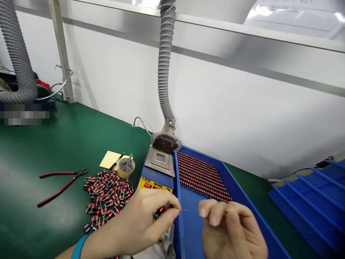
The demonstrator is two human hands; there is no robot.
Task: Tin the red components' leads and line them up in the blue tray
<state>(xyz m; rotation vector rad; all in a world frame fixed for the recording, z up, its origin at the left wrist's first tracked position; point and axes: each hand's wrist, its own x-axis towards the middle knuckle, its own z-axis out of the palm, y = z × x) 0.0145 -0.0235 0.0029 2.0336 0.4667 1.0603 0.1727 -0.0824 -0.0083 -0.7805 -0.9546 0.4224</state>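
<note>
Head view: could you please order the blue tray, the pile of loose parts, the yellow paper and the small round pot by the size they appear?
1. Blue tray
2. Pile of loose parts
3. Yellow paper and small round pot: they look too alike to rank.

L hand (147, 217), near ctr, pinches thin reddish wire (184, 209); R hand (234, 230), near R, fingers curled over blue tray (191, 225), can't tell if holding anything. Tray's far end: rows of red/blk parts (201, 176). Loose pile (110, 194) on L, red-handled cutters (59, 190) farther L. Blue/yellow unit (158, 175) ctr, vent hose (165, 64) above.
</note>
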